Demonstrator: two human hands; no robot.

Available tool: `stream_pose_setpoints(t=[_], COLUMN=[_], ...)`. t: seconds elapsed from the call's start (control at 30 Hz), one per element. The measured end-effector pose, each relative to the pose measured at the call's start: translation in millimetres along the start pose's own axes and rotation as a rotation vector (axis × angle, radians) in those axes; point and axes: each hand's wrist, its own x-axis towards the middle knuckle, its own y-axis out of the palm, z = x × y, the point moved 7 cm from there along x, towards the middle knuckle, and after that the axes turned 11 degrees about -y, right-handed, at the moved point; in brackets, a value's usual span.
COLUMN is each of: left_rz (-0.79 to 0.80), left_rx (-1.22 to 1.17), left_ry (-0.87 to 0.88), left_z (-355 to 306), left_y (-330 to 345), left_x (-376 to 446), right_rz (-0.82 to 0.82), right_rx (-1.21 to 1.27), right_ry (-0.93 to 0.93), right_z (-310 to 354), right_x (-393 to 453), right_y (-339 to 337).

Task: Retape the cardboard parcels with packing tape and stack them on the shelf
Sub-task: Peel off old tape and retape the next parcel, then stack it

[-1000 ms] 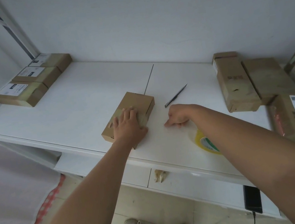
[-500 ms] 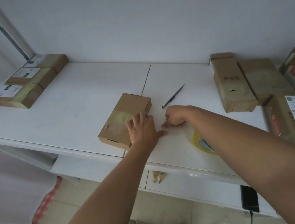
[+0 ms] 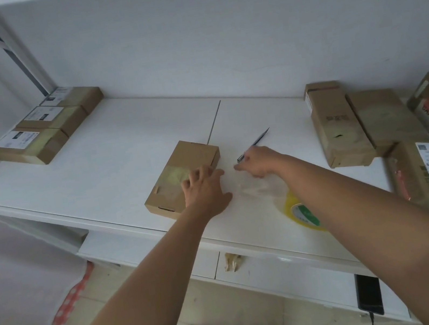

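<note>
While taped: three parcels (image 3: 45, 128) stacked.

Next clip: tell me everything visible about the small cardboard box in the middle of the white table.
The small cardboard box is a flat, plain brown parcel lying on the white table, turned at an angle to the table edge. Glossy, yellowish clear tape crosses its top, and a slot shows in its near end. The left hand rests on its near right corner, fingers spread. The right hand is beside it, not touching it.
</note>
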Motion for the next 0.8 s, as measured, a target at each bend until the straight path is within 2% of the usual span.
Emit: stream_pose_setpoints(t=[0.1, 0.17, 0.23, 0.27, 0.37, 0.53, 0.7, 0.8], left_rz=[-0.029, -0.103, -0.121, -0.082, 0.030, 0.078, 0.153, 0.144], left_rx=[-0.202, -0.309, -0.263, -0.224, -0.117, -0.083, -0.004, -0.062], left_ry=[-0.012, -0.123, -0.257, -0.295, -0.290, -0.318, -0.299, -0.318], left_z=[11, 27, 46, 55, 67, 68, 71, 73], left_y=[-15, -30, -36, -33, -18, -11, -13, -20], left_x=[3, 7, 11, 13, 15, 14, 13, 11], right_rz=[-0.156, -0.191, -0.200, -0.200, -0.176, -0.111, -0.119, -0.118], right_rx=[0.084, 0.053, 0.006, -0.018, -0.102, -0.196, -0.129, 0.011], right_ry=[-0.055, -0.073, -0.080, -0.082, -0.077, -0.090, -0.121, -0.101], right_z=[10, 15, 20, 22, 31, 51, 72, 77], right_x=[-1, -5, -8, -9, -12, -19, -26, -28], right_y=[-13, -19, -23, -25, -27, -19, 1, 19])
